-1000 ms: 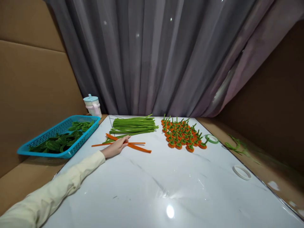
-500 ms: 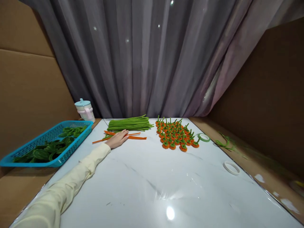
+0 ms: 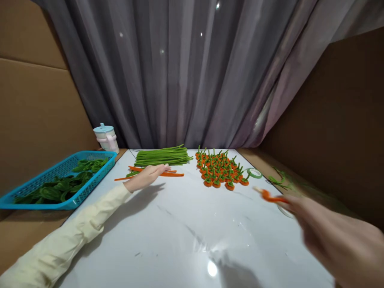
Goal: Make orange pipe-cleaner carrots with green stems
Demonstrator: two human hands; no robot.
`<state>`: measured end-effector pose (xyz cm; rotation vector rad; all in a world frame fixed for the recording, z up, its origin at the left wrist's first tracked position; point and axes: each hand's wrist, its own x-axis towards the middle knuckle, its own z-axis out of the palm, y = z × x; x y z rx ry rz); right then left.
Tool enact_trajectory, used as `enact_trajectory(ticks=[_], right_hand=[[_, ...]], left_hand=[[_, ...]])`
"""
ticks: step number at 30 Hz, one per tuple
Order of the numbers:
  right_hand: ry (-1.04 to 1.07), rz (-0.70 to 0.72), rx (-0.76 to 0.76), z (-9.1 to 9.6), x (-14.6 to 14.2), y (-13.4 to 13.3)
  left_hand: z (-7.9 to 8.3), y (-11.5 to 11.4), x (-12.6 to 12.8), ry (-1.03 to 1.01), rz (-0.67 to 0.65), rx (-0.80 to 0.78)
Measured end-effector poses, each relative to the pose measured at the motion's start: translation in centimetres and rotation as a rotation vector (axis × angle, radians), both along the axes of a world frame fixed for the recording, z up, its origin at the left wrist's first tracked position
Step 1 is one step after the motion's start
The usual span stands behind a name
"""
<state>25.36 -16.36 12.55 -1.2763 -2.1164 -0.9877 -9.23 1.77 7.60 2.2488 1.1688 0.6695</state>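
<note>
My left hand point(image 3: 146, 177) is held just above the table over several orange pipe cleaners point(image 3: 177, 174), its fingers stretched forward and nothing visible in them. My right hand point(image 3: 333, 228), blurred by motion, is closed at the right. Out of its fingers points a thin pale stick with an orange pipe cleaner point(image 3: 268, 196) wound around it near the tip. Behind my left hand lies a bundle of green pipe cleaners point(image 3: 163, 156). A cluster of small orange pipe-cleaner pieces with green tops point(image 3: 220, 168) stands at the far right of the table.
On the left is a blue basket point(image 3: 76, 200) with green pipe-cleaner leaves, a lidded cup point(image 3: 106, 138) behind it. A green tape roll point(image 3: 254, 173) lies near the right edge, and a white ring point(image 3: 285, 212) is partly hidden by my right hand. Grey curtain point(image 3: 180, 80) closes the back.
My right hand has come into view from the right, holding the stick with the orange pipe cleaner. My left hand has lifted off the orange pipe cleaners.
</note>
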Motion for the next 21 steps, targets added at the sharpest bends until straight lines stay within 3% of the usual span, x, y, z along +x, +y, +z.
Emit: enact_trajectory(ticks=[2, 4, 8, 11, 14, 21], right_hand=[[-0.264, 0.178, 0.096, 1.1, -3.1, 2.0], [-0.473, 0.254, 0.132, 1.3, -6.1, 4.2], [-0.609, 0.433, 0.224, -0.7, -9.5, 8.4], [-0.56, 0.494, 0.23, -2.6, -10.4, 10.8], [-0.45, 0.494, 0.141, -3.8, -10.9, 11.9], [-0.294, 0.436, -0.218, -4.3, -11.4, 11.5]], left_hand=[[1.9, -2.7, 1.5, -0.169, -0.16, -0.152], [2.9, -5.2, 2.9, -0.274, -0.26, -0.283], [2.1, -7.6, 4.3, -0.357, -0.361, -0.476], [0.2, -7.4, 4.2, -0.434, -0.266, -0.401], [-1.2, -6.8, 3.8, -0.527, -0.178, -0.329], [-2.2, -6.6, 3.5, -0.418, -0.126, -0.156]])
